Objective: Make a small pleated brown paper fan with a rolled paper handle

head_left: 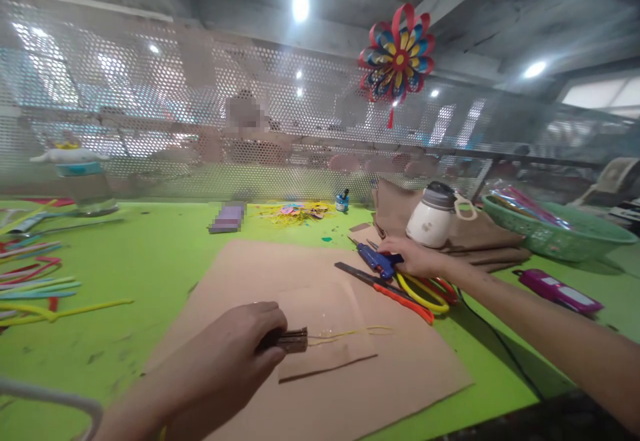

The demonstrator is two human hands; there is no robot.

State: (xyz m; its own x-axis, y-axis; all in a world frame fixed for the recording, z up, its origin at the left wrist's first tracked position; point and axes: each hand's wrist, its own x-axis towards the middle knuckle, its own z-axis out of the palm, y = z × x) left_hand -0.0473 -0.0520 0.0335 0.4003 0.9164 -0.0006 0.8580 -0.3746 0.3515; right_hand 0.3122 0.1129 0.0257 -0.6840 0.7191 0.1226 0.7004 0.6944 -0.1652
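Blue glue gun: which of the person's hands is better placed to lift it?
Probably the right hand: it is right at the handle of the blue glue gun, while the left hand holds a small brown piece over the brown sheet.

From where I sit, the cardboard sheet (420, 361) looks matt, the tabletop (150, 241) smooth but scuffed, and the glue gun (375, 261) hard plastic. The white jug (431, 214) has a soft sheen (plastic, as far as I can judge). I see a dull, ridged finish on the brown bundle (295, 340), and moulded plastic on the green basket (565, 231).
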